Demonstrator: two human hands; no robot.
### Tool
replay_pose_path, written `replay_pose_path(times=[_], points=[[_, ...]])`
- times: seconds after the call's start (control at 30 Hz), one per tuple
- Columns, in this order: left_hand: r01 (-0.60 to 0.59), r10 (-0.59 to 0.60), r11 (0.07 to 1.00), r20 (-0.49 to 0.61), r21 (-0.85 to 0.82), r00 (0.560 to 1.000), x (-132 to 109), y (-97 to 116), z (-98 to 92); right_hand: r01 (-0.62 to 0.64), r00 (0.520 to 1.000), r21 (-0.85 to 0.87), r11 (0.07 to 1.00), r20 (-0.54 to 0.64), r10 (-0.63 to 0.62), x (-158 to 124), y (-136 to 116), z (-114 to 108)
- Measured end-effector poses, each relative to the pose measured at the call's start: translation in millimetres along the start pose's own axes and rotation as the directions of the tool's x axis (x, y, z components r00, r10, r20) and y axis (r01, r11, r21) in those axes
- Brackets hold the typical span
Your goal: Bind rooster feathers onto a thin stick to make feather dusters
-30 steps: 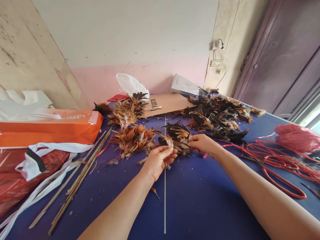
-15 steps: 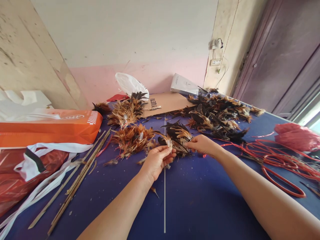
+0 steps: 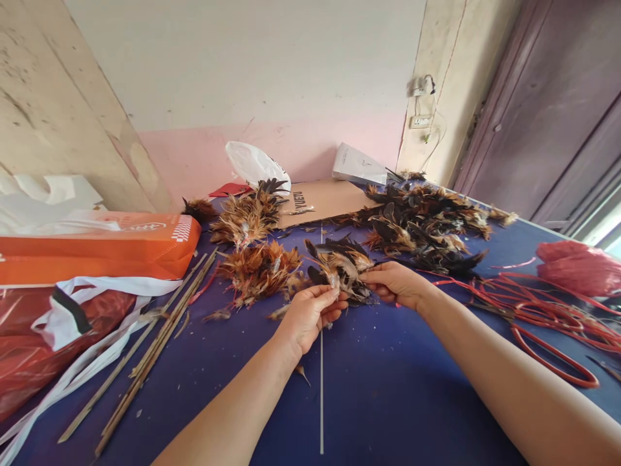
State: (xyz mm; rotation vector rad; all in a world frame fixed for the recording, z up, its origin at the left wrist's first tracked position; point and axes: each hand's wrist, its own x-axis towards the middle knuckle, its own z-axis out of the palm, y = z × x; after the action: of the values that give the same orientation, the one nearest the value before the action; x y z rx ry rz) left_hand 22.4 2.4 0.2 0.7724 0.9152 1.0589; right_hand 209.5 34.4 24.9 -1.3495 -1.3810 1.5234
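Observation:
My left hand (image 3: 310, 314) is closed, pinching the quill ends of a small bunch of brown and black feathers (image 3: 339, 262) above the blue table (image 3: 378, 382). My right hand (image 3: 395, 283) is closed too, gripping the right side of the same bunch. A thin white stick (image 3: 321, 388) runs down the table from under my left hand. A tuft of orange-brown feathers (image 3: 259, 268) lies just left of the hands. A big heap of dark feathers (image 3: 427, 226) lies behind my right hand.
Thin wooden sticks (image 3: 150, 353) lie to the left beside an orange bag (image 3: 97, 249) and a red and white plastic bag (image 3: 53, 336). Red cords (image 3: 548, 317) and a red bag (image 3: 579, 268) lie at right. A flat cardboard box (image 3: 323, 200) sits at the back.
The right hand has drawn more feathers toward the left hand, and the bunch between the two hands has grown and fanned upward. Both arms stay almost where they were.

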Motion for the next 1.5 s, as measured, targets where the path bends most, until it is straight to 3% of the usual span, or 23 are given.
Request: replay_pose_path(times=[0.2,0.47,0.73,1.03,1.3,1.5], points=[[0.035,-0.034,0.999,0.012,-0.036,0.999,-2,1,1.9,0.121,0.992,0.023,0.992,0.038,-0.121,-3,2,18],[0.064,-0.065,0.997,-0.011,-0.035,0.998,-3,0,5.8,0.170,0.985,-0.241,0.955,0.027,-0.168,-11,-3,30],[0.063,-0.063,0.997,-0.004,0.036,0.998,-2,0,3.6,0.236,0.970,-0.401,0.885,0.043,-0.240,-13,-3,31],[0.017,-0.025,0.986,0.044,0.166,0.999,-4,0,4.6,0.199,0.980,-0.241,0.950,0.029,-0.197,-13,-4,31],[0.040,-0.043,0.993,0.029,0.110,0.999,-3,0,5.0,0.132,0.991,-0.246,0.960,0.016,-0.132,-13,-5,31],[0.046,-0.047,0.993,0.004,0.113,0.999,-1,0,4.3,0.182,0.983,-0.209,0.961,0.057,-0.174,-12,-2,30]])
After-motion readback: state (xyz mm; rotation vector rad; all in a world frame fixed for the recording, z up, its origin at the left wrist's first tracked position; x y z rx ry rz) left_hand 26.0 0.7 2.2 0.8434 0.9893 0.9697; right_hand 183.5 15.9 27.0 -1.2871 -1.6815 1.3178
